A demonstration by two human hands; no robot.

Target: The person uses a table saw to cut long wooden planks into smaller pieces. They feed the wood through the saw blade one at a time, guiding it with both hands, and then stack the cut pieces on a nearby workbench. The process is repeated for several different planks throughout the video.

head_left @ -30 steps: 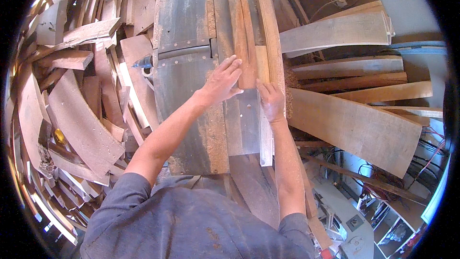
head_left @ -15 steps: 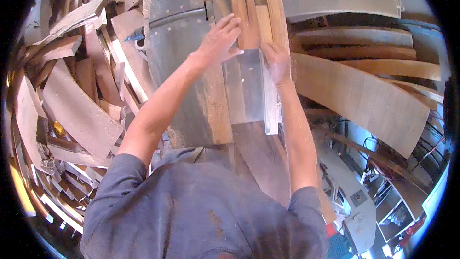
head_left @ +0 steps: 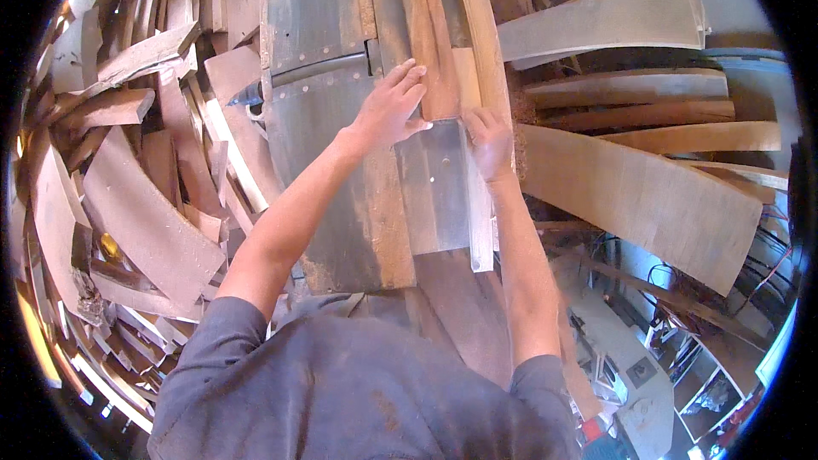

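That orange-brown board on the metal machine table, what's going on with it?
The person's left hand has its fingers at the left edge of the orange-brown board, near its closer end. The right hand is at the near end of the narrow pale wooden strip alongside. The board lies lengthwise on the gray metal machine table, to the right of its dark slot.
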